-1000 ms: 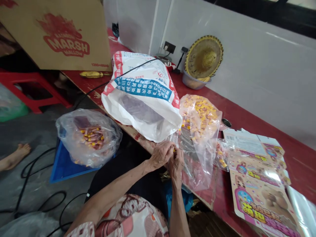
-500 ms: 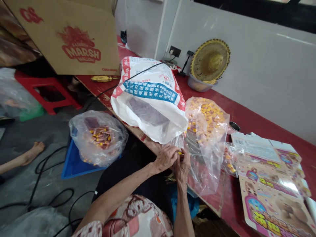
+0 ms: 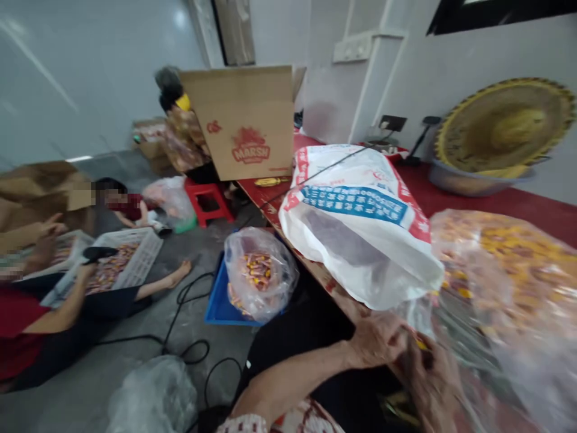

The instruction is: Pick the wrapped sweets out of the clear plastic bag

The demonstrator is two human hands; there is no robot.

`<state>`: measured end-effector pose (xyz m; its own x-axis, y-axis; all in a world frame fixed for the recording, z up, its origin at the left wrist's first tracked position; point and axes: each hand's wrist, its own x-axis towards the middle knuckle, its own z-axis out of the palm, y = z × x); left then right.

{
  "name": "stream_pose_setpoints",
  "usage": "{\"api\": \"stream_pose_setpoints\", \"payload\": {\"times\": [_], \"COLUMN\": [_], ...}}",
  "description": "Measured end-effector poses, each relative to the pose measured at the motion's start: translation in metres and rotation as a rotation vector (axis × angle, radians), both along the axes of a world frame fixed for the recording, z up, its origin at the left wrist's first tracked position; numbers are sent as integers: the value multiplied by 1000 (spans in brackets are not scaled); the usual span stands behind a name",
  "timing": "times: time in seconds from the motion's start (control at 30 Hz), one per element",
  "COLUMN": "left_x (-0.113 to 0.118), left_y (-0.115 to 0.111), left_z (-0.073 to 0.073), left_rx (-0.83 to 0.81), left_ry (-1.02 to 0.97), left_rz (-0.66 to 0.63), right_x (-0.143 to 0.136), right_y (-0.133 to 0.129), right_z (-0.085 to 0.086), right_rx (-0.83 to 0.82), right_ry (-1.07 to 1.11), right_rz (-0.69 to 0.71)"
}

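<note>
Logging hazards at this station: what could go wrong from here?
The white woven sack with blue and red print sits at the red tabletop's edge, near the hands; a bump could shift it.
A thin black cable crosses that sack and might snag.
Black cable loops lie near the blue plastic tray; a foot could catch them.
</note>
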<state>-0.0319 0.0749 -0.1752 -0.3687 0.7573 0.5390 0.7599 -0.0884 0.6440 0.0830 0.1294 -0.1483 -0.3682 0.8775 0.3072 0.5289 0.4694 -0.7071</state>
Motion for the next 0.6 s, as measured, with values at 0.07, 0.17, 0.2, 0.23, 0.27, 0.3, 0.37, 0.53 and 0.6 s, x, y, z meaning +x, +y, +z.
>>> {"api": "stream_pose_setpoints", "payload": {"times": [0.07, 0.17, 0.2, 0.23, 0.27, 0.3, 0.37, 0.53, 0.6], "left_x": [-2, -3, -3, -2, -2, -2, -1, -1, -1], "left_y": [2, 4, 4, 4, 4, 5, 5, 5, 4], "left_z": [-4, -7, -7, -7, -7, -8, -9, -12, -11], "left_rx": [2, -14, -18, -21, -22, -20, -14, -5, -17], "left_ry": [-5, -3, -5, -11, -18, -25, -33, -30, -26], "left_rz": [9, 8, 9, 13, 19, 26, 33, 24, 27], "right_x": [-1, -2, -2, -2, -1, -1, -1, -4, -4], "right_y": [1, 0, 0, 0, 0, 0, 1, -3, -5], "right_z": [-3, -3, -2, 0, 2, 3, 6, 6, 6], "right_rx": [37, 70, 78, 84, 87, 86, 78, 98, 79], "right_ry": [-13, -16, -20, -27, -35, -42, -45, -20, -21], "right_rz": [-2, -7, -19, -34, -40, -34, -1, -21, -30]}}
